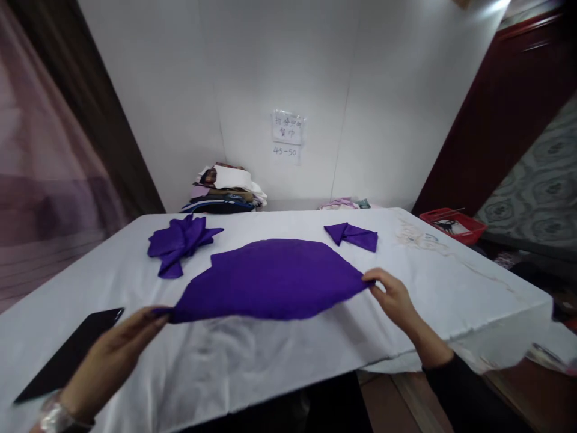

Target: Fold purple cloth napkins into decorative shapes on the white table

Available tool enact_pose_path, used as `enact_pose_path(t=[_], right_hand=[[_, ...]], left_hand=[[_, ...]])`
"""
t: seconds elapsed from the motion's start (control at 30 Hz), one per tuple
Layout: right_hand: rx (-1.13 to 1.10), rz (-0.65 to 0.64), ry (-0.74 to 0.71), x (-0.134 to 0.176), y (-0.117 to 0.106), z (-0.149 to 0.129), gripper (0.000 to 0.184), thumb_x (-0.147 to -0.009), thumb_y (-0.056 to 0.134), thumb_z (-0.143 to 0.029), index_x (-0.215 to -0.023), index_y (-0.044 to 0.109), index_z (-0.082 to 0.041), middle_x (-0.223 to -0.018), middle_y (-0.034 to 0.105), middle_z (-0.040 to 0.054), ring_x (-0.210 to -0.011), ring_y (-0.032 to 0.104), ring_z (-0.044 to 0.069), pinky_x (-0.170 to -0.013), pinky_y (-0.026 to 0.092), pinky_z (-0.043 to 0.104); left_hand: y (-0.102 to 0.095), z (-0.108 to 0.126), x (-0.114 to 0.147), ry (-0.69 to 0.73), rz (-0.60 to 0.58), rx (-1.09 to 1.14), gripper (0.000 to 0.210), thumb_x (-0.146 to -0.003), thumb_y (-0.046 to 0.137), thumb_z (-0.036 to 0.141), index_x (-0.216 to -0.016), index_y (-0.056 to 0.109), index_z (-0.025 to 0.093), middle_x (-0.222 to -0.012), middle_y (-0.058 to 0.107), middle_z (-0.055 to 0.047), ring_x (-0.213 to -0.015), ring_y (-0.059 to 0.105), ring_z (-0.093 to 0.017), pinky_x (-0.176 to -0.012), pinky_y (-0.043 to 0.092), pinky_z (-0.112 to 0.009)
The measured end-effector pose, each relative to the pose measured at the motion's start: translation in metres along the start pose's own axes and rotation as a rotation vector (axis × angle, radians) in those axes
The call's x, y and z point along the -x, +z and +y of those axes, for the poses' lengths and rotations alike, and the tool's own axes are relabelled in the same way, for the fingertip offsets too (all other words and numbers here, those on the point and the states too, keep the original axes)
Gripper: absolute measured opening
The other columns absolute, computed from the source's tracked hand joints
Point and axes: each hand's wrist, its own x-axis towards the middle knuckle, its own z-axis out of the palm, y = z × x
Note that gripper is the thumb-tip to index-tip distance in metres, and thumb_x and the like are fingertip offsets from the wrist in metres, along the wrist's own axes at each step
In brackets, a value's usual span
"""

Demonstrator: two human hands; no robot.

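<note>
A purple cloth napkin (pixel 274 279) is stretched wide between my two hands over the white-covered table (pixel 216 367). My left hand (pixel 119 343) pinches its left corner. At the opposite corner, my right hand (pixel 391 294) grips the cloth between thumb and fingers. The napkin's near edge sags a little and appears lifted off the tabletop, with a shadow under its right side. Behind it to the left lies a bunched, pleated purple napkin (pixel 180 240). A smaller folded purple napkin (pixel 354 235) rests behind it to the right.
A flat black tablet-like panel (pixel 74 349) lies beside my left forearm. Stacked folded clothes (pixel 225 189) stand behind the table. Past its right end is a red basket (pixel 455 225). White cord or lace (pixel 424 237) trails on the right side. Paper signs (pixel 287 137) hang on the wall.
</note>
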Motion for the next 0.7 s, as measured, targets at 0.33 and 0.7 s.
enact_pose_path(t=[0.33,0.7], right_hand=[[0.069,-0.487,0.271,0.088,0.036,0.036,0.025,-0.061,0.04,-0.013,-0.07,0.059,-0.026,-0.075,0.063,0.0038,-0.076,0.058,0.023,-0.073,0.046,0.037],[-0.067,-0.521,0.533,0.088,0.013,0.026,0.018,-0.069,0.057,-0.041,-0.071,0.063,-0.023,-0.072,0.064,0.0019,-0.071,0.058,0.021,-0.068,0.047,0.031]], left_hand=[[0.043,-0.041,0.08,-0.066,-0.386,0.083,0.025,-0.071,0.046,0.038,-0.079,0.067,0.028,-0.085,0.072,0.002,-0.081,0.066,-0.021,-0.078,0.052,-0.028],[0.046,-0.041,0.105,0.248,-0.42,0.057,0.017,-0.07,0.057,0.032,-0.079,0.07,0.029,-0.084,0.071,-0.001,-0.089,0.064,-0.021,-0.096,0.043,-0.037]])
